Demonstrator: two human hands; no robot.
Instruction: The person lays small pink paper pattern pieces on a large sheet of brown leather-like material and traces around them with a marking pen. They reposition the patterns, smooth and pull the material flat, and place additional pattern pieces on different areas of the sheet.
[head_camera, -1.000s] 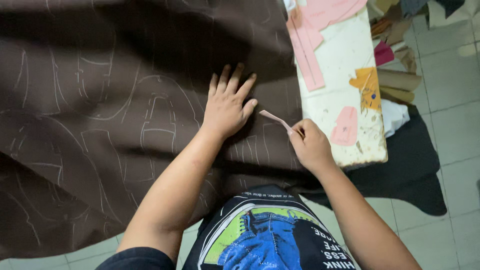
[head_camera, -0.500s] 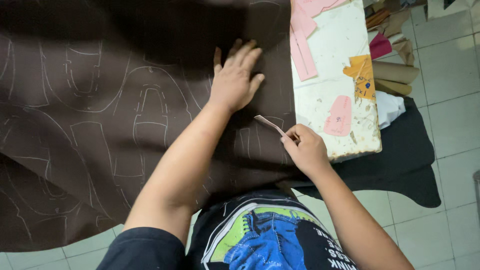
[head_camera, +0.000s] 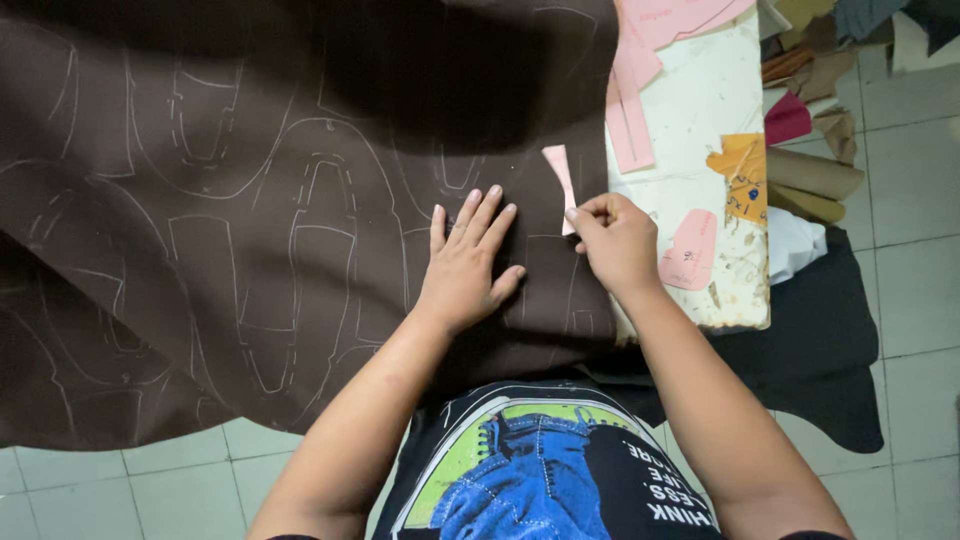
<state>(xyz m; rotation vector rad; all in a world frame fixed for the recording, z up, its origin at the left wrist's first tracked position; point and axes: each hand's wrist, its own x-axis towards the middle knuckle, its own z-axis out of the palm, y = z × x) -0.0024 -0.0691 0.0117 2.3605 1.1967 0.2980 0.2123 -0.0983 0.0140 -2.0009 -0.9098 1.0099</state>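
Across the worktop (head_camera: 700, 110) lies a large sheet of dark brown leather (head_camera: 250, 200), matte and supple, with soft folds along its left and near edges where it hangs over the tiled floor (head_camera: 120, 490). Pale chalk-like outlines of elongated, rounded pattern shapes cover its surface.

The left hand (head_camera: 465, 265) rests flat on the leather, palm down, fingers spread and pointing far. It presses the sheet near its right edge.

The right hand (head_camera: 615, 240) sits just to the right of the left hand, at the boundary between the leather and the bare worktop. Its thumb and fingertips are pinched on the near end of a small pink paper template (head_camera: 560, 180). The template is a narrow strip, waisted in the middle and wider at its far end. It lies on the leather, extending far and slightly left from the pinching fingers. The template is near the left hand's fingertips but apart from them.

The exposed worktop surface is off-white, mottled and scuffed. On it lie further flat templates: long pink paper pieces (head_camera: 640, 90) at the far end, an orange irregular piece (head_camera: 740, 170) at the right edge, and a rounded pink piece (head_camera: 690, 250) just right of the right hand.

Right of the worktop, rolled and folded scraps (head_camera: 810, 170) in tan, brown and magenta are stacked. A dark sheet (head_camera: 830, 350) hangs below them.
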